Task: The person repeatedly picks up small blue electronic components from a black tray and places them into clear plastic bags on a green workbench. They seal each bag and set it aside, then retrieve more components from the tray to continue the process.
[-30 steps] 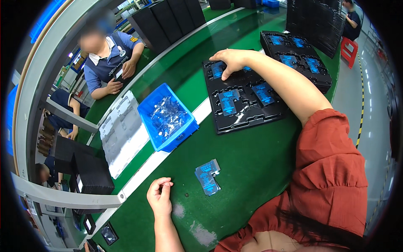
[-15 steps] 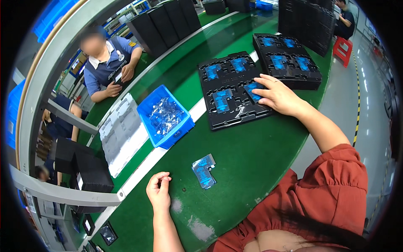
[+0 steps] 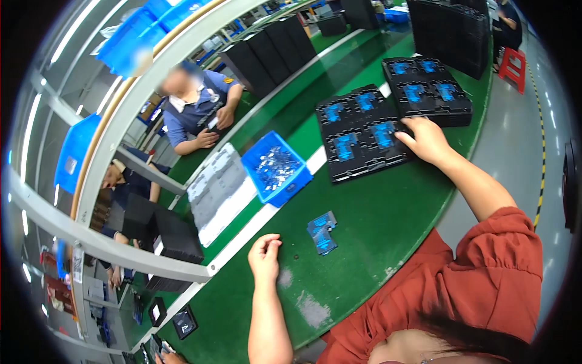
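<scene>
My right hand [image 3: 426,141] is at the right edge of the near black plastic tray [image 3: 351,126], fingers stretched and nothing seen in them. Beside its thumb, a flat L-shaped piece with blue film [image 3: 383,134], like a phone battery, lies in a tray pocket. Three similar pieces sit in the other pockets. Loosely curled, my left hand [image 3: 264,255] rests over the green table [image 3: 364,224], thumb against forefinger, with nothing visible in it. Another blue-filmed L-shaped piece [image 3: 322,232] lies on the table to the right of that hand.
A blue bin [image 3: 283,195] holds many small clear and silvery pieces. Left of it lies a grey-white sheet [image 3: 221,191]. Filled black trays [image 3: 430,91] are stacked far right. Opposite, a co-worker in blue [image 3: 203,109] handles something small. A metal frame [image 3: 139,258] crosses on the left.
My right hand has drawn back rightward from the blue-filmed piece to the tray's edge, leaving that piece uncovered in its pocket. My left hand keeps its curl. The whole view has shifted.
</scene>
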### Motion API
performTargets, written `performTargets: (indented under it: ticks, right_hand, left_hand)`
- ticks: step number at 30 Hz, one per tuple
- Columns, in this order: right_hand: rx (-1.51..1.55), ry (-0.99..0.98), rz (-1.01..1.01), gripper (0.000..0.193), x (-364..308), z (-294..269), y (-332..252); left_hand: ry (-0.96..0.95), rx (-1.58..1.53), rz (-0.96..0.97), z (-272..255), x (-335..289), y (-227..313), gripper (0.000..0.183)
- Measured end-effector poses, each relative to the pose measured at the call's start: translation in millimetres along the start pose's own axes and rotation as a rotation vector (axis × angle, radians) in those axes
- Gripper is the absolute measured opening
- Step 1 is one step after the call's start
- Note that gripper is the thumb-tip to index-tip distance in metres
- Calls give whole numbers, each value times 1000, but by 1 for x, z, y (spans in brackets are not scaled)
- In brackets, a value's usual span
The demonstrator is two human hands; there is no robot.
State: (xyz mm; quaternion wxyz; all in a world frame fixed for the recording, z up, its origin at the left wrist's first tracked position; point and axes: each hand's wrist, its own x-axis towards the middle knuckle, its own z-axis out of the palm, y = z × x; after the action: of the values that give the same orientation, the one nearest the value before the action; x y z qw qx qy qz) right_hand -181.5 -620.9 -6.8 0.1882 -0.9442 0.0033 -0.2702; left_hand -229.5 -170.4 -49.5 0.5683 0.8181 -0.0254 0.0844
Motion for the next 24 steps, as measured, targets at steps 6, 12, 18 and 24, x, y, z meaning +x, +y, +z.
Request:
performTargets:
  ticks: [6,12,18,24]
  right_hand:
    - [69,-116,252,47,4,7,14]
    - [43,-82,245,34,18,27,16]
    - [727,-271,443,28,73,70,110]
    - [1526,-97,347,32,124,132,230]
  left_hand:
    - [4,8,41,7,6,0,12]
    - [-20,119,90,5,4,2,16]
    - [54,212,238,9,4,-8,18]
    - [105,113,209,7,1,-7,16]
